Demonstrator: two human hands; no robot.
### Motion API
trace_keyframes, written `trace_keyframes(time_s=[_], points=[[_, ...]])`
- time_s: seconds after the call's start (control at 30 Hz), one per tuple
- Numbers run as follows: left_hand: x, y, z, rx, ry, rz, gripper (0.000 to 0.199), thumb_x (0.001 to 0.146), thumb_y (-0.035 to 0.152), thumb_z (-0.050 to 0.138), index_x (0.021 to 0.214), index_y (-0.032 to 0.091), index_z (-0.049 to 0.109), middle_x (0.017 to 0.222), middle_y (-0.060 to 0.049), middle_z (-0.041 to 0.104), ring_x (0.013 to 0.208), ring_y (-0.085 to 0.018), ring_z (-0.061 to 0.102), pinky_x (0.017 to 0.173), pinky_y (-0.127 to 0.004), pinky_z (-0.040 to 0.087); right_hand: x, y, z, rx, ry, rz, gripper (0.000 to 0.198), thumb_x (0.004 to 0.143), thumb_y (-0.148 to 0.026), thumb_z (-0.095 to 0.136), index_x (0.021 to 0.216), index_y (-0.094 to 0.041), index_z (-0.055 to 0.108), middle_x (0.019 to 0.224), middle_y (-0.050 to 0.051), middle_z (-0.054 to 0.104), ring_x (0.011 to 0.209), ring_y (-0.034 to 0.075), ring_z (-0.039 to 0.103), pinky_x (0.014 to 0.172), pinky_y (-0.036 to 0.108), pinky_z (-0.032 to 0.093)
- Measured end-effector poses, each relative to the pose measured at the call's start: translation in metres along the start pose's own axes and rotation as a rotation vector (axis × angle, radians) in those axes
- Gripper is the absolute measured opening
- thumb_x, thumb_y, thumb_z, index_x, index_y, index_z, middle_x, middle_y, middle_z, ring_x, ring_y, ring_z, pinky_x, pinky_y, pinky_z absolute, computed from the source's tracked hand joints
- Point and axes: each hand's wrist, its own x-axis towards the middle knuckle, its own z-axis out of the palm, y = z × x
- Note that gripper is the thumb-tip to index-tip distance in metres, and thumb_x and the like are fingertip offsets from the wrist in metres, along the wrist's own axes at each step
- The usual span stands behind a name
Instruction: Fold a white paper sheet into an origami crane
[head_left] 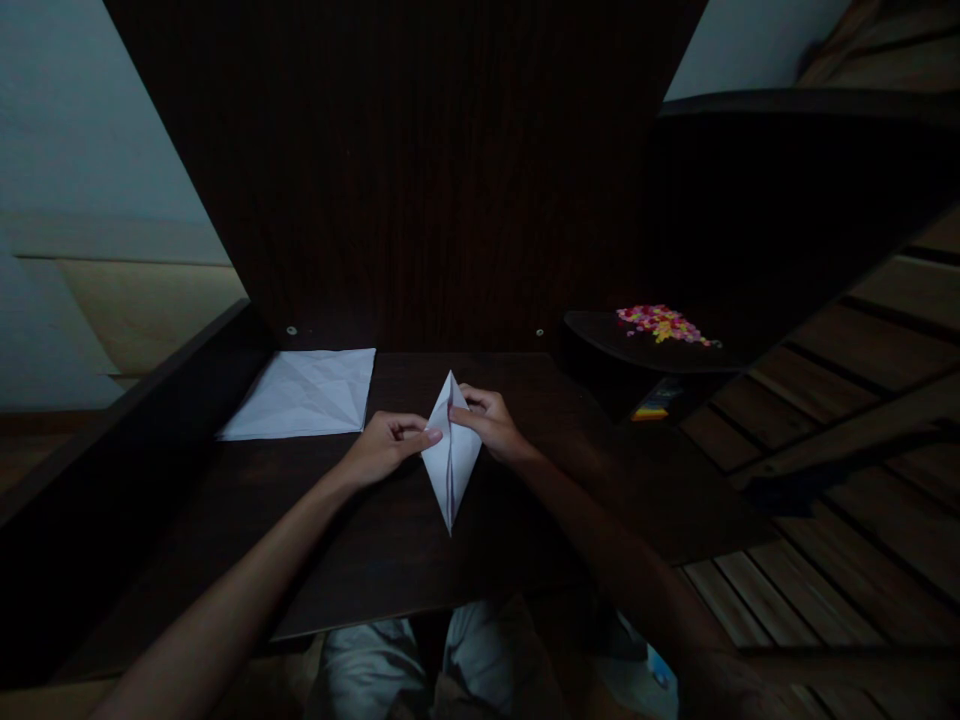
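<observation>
A white sheet of paper folded into a narrow diamond (459,465) stands point-up over the dark desk, with a slit running down its middle. My left hand (386,445) pinches its left corner, thumb on the near face and fingers behind. On the upper right side, my right hand (487,420) grips it, with the thumb at the central slit and fingers behind the edge. Left of my hands lies a small stack of creased white paper sheets (315,390).
The dark wooden desk (352,560) has a raised side board (135,430) on the left and a tall back panel (450,180). A corner shelf (600,335) on the right bears a pile of small colourful pieces (664,323). Wooden slats (847,400) stand beyond.
</observation>
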Motion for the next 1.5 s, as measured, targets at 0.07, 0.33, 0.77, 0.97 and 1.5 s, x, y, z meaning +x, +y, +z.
trace_keyframes(time_s=[0.07,0.33,0.77,0.97,1.5], points=[[0.000,0.000,0.000,-0.017,-0.022,-0.009,0.030,0.070,0.043,0.070,0.073,0.014,0.069,0.068,-0.002,0.067,0.061,-0.015,0.058,0.057,-0.024,0.043,0.000,-0.004,0.000,-0.017,0.015,-0.032,0.020,0.064,-0.036,0.075,0.069,-0.018,0.067,0.077,0.001,0.058,0.070,0.014,0.054,0.062,0.024,0.043],[-0.002,0.006,0.002,-0.098,-0.100,-0.054,0.024,0.067,0.036,0.072,0.076,0.014,0.066,0.071,-0.002,0.067,0.064,-0.015,0.061,0.059,-0.026,0.045,0.000,-0.011,0.000,-0.009,0.045,-0.050,0.018,0.062,-0.034,0.075,0.065,-0.019,0.065,0.073,0.000,0.058,0.069,0.014,0.054,0.062,0.025,0.043],[-0.002,0.006,0.001,-0.167,-0.193,-0.079,0.025,0.070,0.035,0.072,0.081,0.014,0.063,0.074,-0.002,0.067,0.068,-0.015,0.061,0.064,-0.026,0.045,-0.001,-0.012,-0.001,0.067,0.052,-0.092,0.012,0.064,-0.025,0.071,0.065,-0.019,0.060,0.078,0.001,0.057,0.073,0.015,0.052,0.066,0.026,0.042],[-0.001,0.005,0.002,-0.135,-0.110,-0.025,0.028,0.073,0.042,0.069,0.078,0.014,0.063,0.071,-0.001,0.063,0.065,-0.013,0.058,0.061,-0.024,0.043,0.001,-0.009,-0.003,0.066,0.164,-0.130,0.013,0.064,-0.023,0.070,0.069,-0.020,0.058,0.077,0.000,0.059,0.074,0.015,0.053,0.067,0.026,0.042],[0.000,0.004,0.001,-0.162,-0.076,-0.080,0.046,0.068,0.032,0.075,0.107,0.013,0.059,0.087,-0.006,0.071,0.076,-0.019,0.066,0.070,-0.030,0.050,0.002,-0.015,-0.005,0.128,0.287,-0.097,0.008,0.070,-0.024,0.062,0.074,-0.020,0.055,0.077,-0.001,0.062,0.071,0.013,0.055,0.057,0.021,0.041]])
